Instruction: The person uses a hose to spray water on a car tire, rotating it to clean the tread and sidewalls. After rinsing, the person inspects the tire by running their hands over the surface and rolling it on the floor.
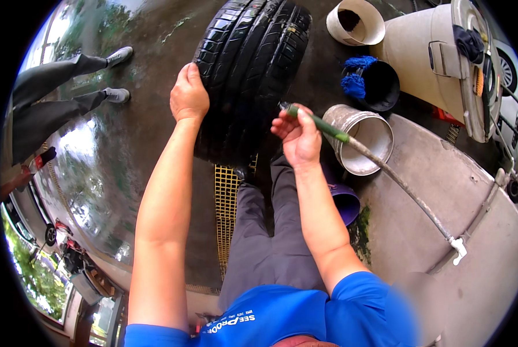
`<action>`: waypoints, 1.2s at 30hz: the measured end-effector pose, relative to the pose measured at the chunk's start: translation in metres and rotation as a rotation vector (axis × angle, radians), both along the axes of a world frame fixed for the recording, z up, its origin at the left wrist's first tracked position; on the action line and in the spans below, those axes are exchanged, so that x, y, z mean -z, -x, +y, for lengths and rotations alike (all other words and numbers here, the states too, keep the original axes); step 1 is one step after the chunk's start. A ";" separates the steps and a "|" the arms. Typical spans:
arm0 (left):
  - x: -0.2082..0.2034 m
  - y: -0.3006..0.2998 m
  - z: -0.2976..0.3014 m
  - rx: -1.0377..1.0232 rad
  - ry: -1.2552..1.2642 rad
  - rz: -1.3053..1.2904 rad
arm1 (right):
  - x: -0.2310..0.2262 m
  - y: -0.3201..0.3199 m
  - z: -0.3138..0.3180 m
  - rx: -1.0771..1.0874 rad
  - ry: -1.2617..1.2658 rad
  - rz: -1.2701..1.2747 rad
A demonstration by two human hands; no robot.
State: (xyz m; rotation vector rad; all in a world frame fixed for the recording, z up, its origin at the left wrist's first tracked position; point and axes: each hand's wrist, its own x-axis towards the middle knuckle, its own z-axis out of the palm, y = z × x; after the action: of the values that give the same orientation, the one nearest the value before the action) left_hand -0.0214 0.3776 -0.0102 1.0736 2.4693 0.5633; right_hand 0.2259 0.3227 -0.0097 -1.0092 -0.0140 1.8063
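Note:
A wet black tyre (250, 63) stands upright on its tread in front of me. Round its left edge my left hand (189, 95) is closed, with the fingers partly hidden behind the sidewall. To the right of the tyre, my right hand (299, 139) holds a hose (380, 162) near its green end, pinched between thumb and fingers. The nozzle end points at the tyre's right side. From there the hose runs down to a white tap (458, 251) at the wall on the right.
White buckets (357, 23) (366, 141), a black bucket (380, 87) with blue cloth, and a purple bucket (345, 202) stand right, near a large beige bin (423, 58). A yellow floor grate (225, 214) lies below the tyre. Another person's legs (56, 78) are at left.

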 end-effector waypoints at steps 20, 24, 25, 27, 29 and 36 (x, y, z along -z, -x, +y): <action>0.010 0.019 -0.084 0.057 -0.181 -0.103 | -0.010 0.010 0.026 -0.024 -0.001 0.005; 0.016 0.028 -0.103 0.056 -0.218 -0.111 | 0.004 0.005 0.032 0.009 0.010 0.000; 0.018 0.030 -0.108 0.059 -0.225 -0.122 | 0.006 0.002 0.034 0.013 -0.003 -0.007; 0.020 0.035 -0.117 0.063 -0.241 -0.141 | 0.009 -0.001 0.037 -0.011 -0.052 -0.001; 0.027 0.043 -0.128 0.081 -0.300 -0.123 | 0.011 -0.001 0.034 -0.009 -0.040 -0.016; 0.031 0.085 -0.166 0.156 -0.127 -0.330 | 0.001 -0.004 0.010 -0.037 -0.001 0.004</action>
State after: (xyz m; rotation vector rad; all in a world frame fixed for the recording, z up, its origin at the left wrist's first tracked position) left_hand -0.1060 0.2119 -0.0414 1.1097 2.0695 0.7875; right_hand 0.2302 0.3325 -0.0109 -1.0103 -0.0312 1.8423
